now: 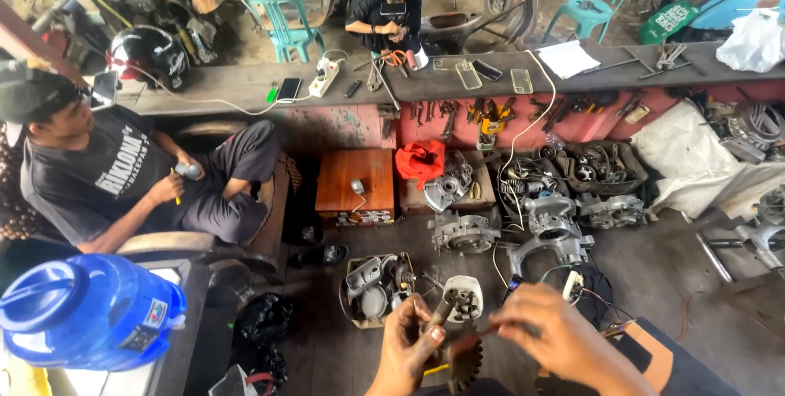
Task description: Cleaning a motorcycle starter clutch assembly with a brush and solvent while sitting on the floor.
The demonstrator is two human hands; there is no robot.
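Head view | both hands: left [406, 345] grips toothed gear [464, 366], right [549, 332] pinches thin rod [478, 334] | blue jug [86, 311], small label, lower left

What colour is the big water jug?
The water jug is bright blue with a blue cap, at the lower left of the head view.

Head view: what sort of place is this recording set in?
Most likely a small motorcycle or engine repair workshop. Engine casings lie on the floor, hand tools hang below a long workbench, and the left hand and right hand hold a toothed gear.
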